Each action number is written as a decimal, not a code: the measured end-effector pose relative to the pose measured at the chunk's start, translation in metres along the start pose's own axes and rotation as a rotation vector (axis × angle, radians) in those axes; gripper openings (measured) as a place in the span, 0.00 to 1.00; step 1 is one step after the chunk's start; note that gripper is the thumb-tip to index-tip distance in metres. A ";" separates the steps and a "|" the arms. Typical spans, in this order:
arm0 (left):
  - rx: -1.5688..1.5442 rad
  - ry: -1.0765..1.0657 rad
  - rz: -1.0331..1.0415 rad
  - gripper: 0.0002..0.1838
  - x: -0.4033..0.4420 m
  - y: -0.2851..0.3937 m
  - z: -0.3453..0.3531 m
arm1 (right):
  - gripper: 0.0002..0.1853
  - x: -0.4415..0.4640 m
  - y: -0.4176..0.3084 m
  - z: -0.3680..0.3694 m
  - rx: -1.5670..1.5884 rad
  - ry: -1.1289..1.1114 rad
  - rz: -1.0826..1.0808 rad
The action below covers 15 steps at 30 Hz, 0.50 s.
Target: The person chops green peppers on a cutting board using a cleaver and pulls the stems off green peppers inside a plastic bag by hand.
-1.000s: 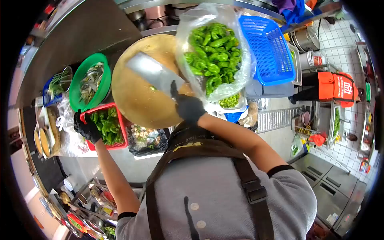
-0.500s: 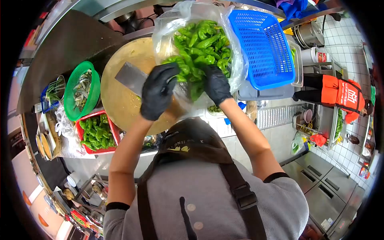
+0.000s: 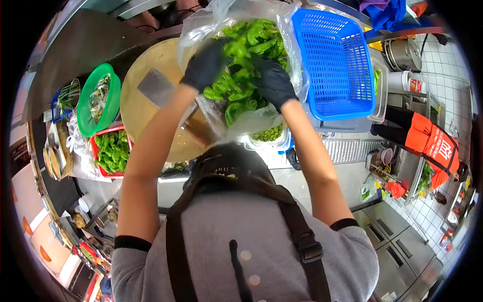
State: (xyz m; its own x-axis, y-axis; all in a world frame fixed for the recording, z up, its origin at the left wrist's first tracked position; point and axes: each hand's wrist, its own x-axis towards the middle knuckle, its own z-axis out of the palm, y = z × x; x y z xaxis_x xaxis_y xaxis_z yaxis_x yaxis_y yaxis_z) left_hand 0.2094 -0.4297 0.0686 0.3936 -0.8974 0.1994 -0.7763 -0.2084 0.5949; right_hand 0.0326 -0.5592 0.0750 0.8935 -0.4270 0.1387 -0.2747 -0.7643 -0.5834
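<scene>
Green peppers (image 3: 236, 83) fill a clear plastic bag (image 3: 193, 38) whose mouth is spread wide. My left hand (image 3: 204, 65), in a black glove, is at the bag's left side beside the peppers; motion smears its fingers. My right hand (image 3: 274, 83), also gloved, reaches in from the right with fingers curled against the peppers, the tips partly hidden. A cleaver (image 3: 157, 88) lies flat on the round chopping board (image 3: 136, 113), left of the bag.
A blue basket (image 3: 372, 93) stands right of the bag. To the left are a green basket (image 3: 114, 95) of small fish and a red basket (image 3: 108, 174) of green peppers. Chopped green pieces (image 3: 267, 134) sit in a container below. A person in an orange vest (image 3: 433, 143) is at far right.
My left hand has moved up and right relative to the cleaver, across the bag's edge. Some peppers have shifted toward the near side of the bag. The camera view has shifted slightly.
</scene>
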 end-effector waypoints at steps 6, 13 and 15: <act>-0.023 0.151 -0.005 0.25 -0.003 0.013 0.001 | 0.19 -0.005 0.022 -0.020 0.279 0.139 0.194; -0.184 -0.137 -0.165 0.15 -0.020 0.015 0.064 | 0.14 -0.019 0.052 -0.038 0.922 0.248 0.535; -0.347 -0.281 -0.375 0.16 -0.003 0.019 0.065 | 0.13 -0.021 0.049 -0.037 1.069 0.266 0.536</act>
State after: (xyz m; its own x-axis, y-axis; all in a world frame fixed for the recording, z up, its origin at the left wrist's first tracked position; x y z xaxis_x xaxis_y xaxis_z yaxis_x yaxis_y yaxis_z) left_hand 0.1609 -0.4560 0.0284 0.4283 -0.8655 -0.2598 -0.3839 -0.4346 0.8147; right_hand -0.0128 -0.6052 0.0731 0.6221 -0.7467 -0.2353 -0.0436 0.2670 -0.9627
